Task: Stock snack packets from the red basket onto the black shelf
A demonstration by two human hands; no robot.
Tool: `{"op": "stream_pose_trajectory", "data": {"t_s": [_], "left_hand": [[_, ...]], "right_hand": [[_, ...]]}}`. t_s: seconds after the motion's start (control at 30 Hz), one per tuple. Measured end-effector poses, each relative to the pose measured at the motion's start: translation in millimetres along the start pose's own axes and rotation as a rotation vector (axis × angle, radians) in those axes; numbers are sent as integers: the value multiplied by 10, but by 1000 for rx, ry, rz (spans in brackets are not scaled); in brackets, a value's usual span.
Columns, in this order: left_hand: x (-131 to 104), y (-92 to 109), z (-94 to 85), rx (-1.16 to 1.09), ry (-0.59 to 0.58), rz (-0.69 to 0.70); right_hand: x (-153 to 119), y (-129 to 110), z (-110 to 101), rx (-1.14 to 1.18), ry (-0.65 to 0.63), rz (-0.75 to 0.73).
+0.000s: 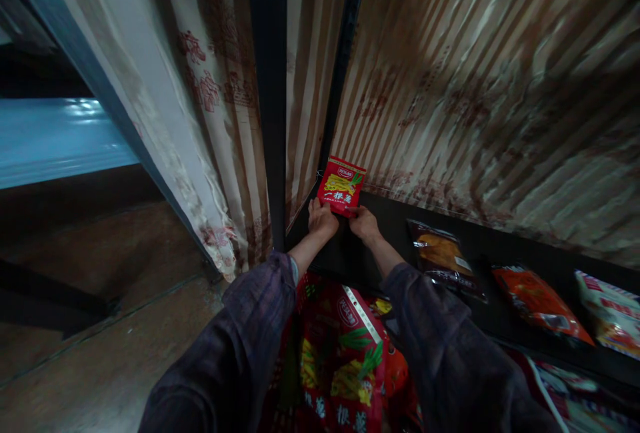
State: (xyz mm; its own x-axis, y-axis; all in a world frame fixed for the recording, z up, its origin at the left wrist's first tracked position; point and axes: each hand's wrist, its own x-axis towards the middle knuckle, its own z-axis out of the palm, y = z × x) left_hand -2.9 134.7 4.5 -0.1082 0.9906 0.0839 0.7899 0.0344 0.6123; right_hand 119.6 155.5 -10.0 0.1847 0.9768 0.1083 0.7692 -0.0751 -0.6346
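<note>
A small red snack packet (pixel 342 186) with yellow and green pictures leans upright at the far left corner of the black shelf (pixel 337 249). At its lower left corner, my left hand (pixel 324 219) has its fingers closed on the edge. My right hand (pixel 365 225) pinches the lower right corner, thumb and fingers together. Below my forearms, larger red snack bags (pixel 345 353) of a matching design lie in a red container, partly covered by my sleeves.
To the right on the shelf lie a dark packet with a brown window (pixel 443 253), an orange packet (pixel 540 303) and a white packet (pixel 613 313). Pleated printed curtains (pixel 480 86) hang behind. A dark upright post (pixel 270 99) stands left of my hands.
</note>
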Motion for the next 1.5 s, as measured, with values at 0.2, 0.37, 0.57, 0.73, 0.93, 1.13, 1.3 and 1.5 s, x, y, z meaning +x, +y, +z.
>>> {"op": "stream_pose_trajectory", "data": {"t_s": [0.2,0.37,0.57,0.73,0.93,1.13,1.3,1.5], "left_hand": [[-307,49,-119,-158,108,225],[-864,80,-284,-420,76,250],[-1519,-100,-320,-281,-366,100],[-1852,-329,-236,-89,-457,27],[-1903,-601,-70,-145,-523,13],[-1794,-741,150,-236,-545,-45],[-1719,-796,183,-255,-518,-106],[-1705,-915,251,-388,-469,-203]], "right_hand": [[-213,-38,-209,30,38,-77],[-879,-69,-560,150,137,-227],[-1972,338,-698,350,75,-152],[-2511,729,-581,192,-30,26],[-2717,626,-236,44,-349,34],[-2657,533,283,23,-318,160],[-2628,629,445,161,-263,268],[-2791,758,137,473,-239,310]]}}
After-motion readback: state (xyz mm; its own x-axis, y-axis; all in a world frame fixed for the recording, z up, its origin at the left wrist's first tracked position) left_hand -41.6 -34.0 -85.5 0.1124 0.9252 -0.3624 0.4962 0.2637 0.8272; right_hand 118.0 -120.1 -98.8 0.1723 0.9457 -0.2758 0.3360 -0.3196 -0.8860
